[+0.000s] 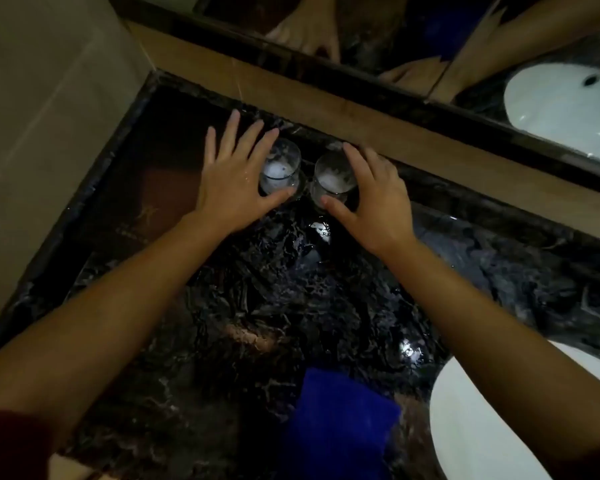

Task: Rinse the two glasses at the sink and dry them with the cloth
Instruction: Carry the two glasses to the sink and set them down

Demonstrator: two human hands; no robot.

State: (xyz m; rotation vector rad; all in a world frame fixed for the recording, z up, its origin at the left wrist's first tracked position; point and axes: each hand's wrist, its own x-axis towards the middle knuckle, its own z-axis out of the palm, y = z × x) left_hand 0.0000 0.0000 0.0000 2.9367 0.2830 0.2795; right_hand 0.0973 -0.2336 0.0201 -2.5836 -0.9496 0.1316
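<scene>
Dark marble counter (291,306): blue cloth (336,420), white sink (465,427).

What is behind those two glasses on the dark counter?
Behind the left glass and right glass runs the counter's raised dark marble edge, then a tan wall strip below a mirror. The right hand covers part of that edge.

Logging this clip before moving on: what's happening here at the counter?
A person reaches over a dark marble counter with both hands. The left hand flanks the left glass and the right hand the right glass, fingers spread, neither lifted. A blue cloth lies nearer the person, beside the white sink.
</scene>
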